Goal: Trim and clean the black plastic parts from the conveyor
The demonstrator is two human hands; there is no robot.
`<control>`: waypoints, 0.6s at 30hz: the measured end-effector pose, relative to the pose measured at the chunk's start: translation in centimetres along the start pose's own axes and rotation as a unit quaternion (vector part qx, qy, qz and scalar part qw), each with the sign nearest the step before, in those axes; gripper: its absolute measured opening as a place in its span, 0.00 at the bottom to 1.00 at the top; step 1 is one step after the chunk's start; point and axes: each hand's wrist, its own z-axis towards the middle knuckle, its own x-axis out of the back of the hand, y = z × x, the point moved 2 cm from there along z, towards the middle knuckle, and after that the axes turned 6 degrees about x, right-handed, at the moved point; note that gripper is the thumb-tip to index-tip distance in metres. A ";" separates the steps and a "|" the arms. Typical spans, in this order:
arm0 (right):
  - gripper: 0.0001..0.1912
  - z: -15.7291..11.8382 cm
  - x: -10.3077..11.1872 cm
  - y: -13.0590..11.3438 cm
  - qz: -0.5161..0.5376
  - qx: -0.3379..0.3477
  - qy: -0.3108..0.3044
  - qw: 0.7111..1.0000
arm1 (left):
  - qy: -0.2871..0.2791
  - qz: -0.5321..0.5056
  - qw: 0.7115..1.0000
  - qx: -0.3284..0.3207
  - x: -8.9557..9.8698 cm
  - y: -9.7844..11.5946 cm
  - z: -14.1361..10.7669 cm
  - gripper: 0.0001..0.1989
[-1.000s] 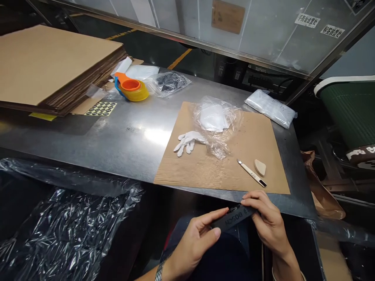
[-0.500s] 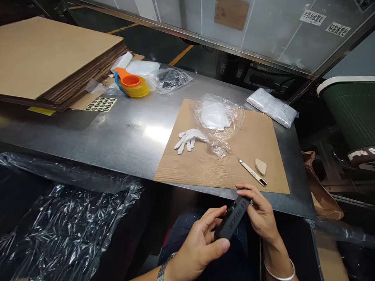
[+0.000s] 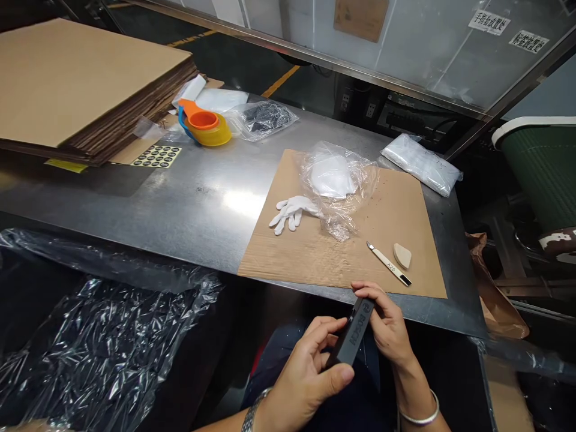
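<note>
A black plastic part marked BOSCH [image 3: 353,333] is held tilted between both hands, just in front of the table's near edge. My left hand [image 3: 310,366] grips its lower end, thumb on the near side and fingers behind. At the upper end, the fingers of my right hand [image 3: 384,321] are closed around it. The underside of the part is hidden. Beyond the hands, a cardboard sheet [image 3: 310,264] carries a pale knife marked A26 [image 3: 389,264] and a beige wedge-shaped block [image 3: 402,256]. A white glove [image 3: 292,212] lies further left, beside a clear plastic bag [image 3: 337,180] with white material.
Stacked cardboard sheets [image 3: 90,78] fill the far left. An orange and yellow tape dispenser [image 3: 209,126], a sticker sheet [image 3: 157,156] and a bag of black parts [image 3: 265,117] lie on the metal table [image 3: 202,210]. Black plastic film [image 3: 103,342] covers something at lower left.
The black part has turned slightly and shows its lettered face at a different angle. My right hand has shifted a little left with its end.
</note>
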 end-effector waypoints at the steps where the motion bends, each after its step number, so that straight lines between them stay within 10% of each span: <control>1: 0.10 0.0 -0.1 0.0 0.002 -0.001 -0.001 1.000 | 0.002 0.002 1.000 0.000 0.0 0.0 0.0 0.23; 18: 0.12 -0.2 -0.4 0.3 0.046 0.042 0.019 0.998 | 0.017 0.146 0.988 -0.035 0.6 -0.3 -0.5 0.28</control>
